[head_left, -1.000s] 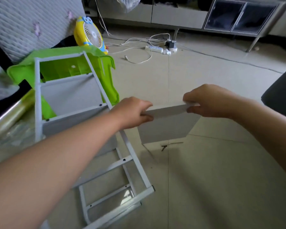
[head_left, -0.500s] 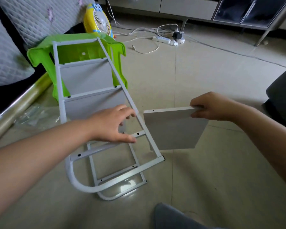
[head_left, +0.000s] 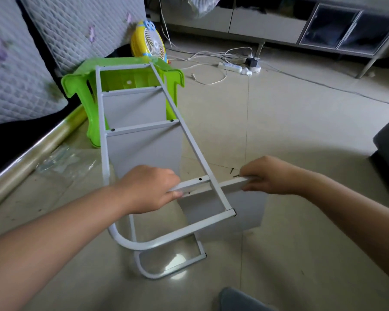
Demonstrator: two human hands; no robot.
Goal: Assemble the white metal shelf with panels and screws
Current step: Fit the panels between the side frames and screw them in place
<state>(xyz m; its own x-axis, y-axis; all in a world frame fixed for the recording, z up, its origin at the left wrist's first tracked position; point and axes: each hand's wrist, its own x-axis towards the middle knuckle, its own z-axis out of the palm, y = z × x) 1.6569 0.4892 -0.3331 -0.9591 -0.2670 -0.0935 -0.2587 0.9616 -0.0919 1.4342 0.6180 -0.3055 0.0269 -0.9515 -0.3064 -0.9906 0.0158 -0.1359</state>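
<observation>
Both the left hand [head_left: 151, 189] and right hand [head_left: 272, 176] have fingers curled round the loose panel [head_left: 222, 209], feeding it under the shelf frame [head_left: 189, 142]. If it enters skewed against the frame's crossbar, its screw holes could miss, or it may jam.

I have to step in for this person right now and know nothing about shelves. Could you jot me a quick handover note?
Left hand: grips the left end of the loose panel at the frame's crossbar.
Right hand: grips the panel's right end, which sticks out past the side rail.
Shelf frame: lies tilted, its far end on the green stool.
Done: two panels sit in the upper bays.
Left: seat this third panel and screw it; loose screws lie on the floor by the right hand.
</observation>
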